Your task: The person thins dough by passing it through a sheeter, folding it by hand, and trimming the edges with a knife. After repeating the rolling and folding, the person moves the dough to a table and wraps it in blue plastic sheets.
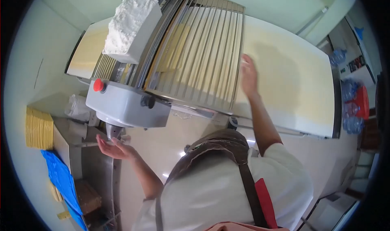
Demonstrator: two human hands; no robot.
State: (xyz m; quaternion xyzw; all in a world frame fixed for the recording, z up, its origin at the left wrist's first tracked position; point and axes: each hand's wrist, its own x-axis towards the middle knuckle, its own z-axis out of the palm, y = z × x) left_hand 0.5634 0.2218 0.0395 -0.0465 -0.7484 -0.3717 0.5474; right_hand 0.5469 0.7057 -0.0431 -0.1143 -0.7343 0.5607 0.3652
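Observation:
A dough sheeter with a metal bar guard (pixel 211 52) stands in front of me, and its pale conveyor belt (pixel 292 76) stretches to the right. A flat yellowish sheet (pixel 174 48) lies under the bars. My right hand (pixel 248 74) is beside the guard's right edge, over the belt, fingers extended and holding nothing visible. Near the lever (pixel 115 131) under the machine's grey housing (pixel 128 105), my left hand (pixel 115 148) has its palm up and fingers apart, with nothing in it.
A white bin heaped with white powder (pixel 132 21) sits on the machine. The housing bears a red button (pixel 98 84). At left are stacked yellow sheets (pixel 39 128) and a blue plastic sheet (pixel 63 182). Large water bottles (pixel 352 109) and a red basin (pixel 362 103) stand far right.

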